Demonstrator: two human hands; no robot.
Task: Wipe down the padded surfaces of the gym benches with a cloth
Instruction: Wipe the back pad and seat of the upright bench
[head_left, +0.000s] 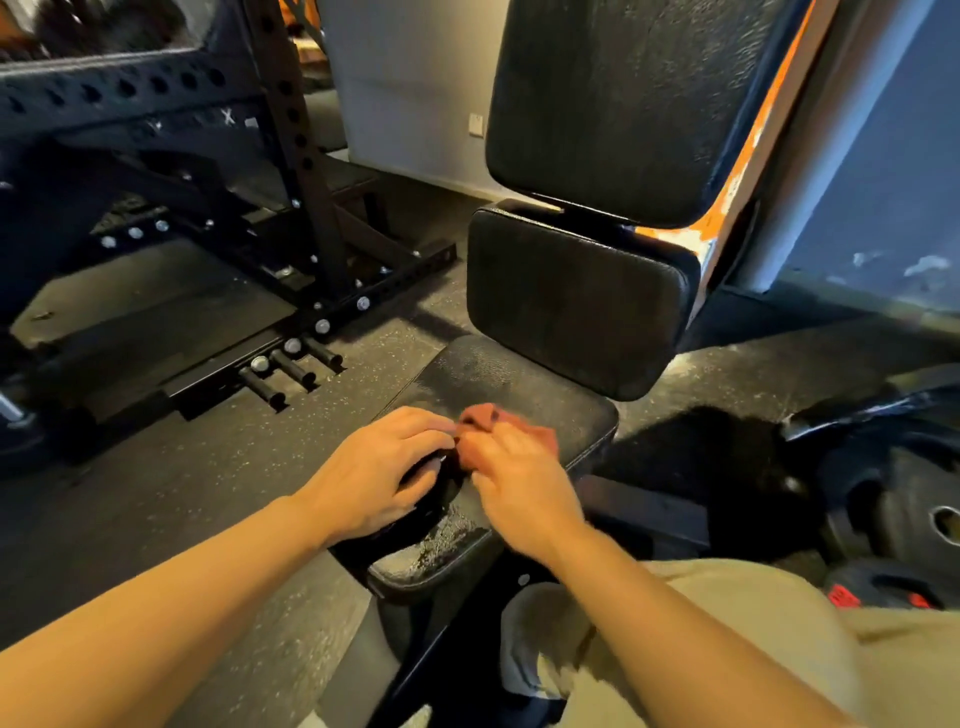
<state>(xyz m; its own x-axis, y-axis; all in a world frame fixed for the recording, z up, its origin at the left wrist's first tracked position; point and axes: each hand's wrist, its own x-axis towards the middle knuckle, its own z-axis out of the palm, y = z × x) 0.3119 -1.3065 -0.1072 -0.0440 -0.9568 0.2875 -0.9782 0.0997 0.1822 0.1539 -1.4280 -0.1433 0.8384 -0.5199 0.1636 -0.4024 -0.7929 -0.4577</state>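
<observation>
Head view, looking down at a black padded seat (519, 384). Both bare forearms reach forward over the seat's near end. The left hand (374, 467) lies palm down on the seat's left edge, fingers bent, their tips meeting a reddish cloth (488, 418). The right hand (514, 478), slightly blurred, is just right of it, its grip clamped on the cloth, which is bunched on the middle of the seat. Whether the left grip truly pinches the cloth cannot be told. Beyond the seat rises a black back pad (571, 296). Left of the seat stands a black rack (291, 135). No writing can be read.
</observation>
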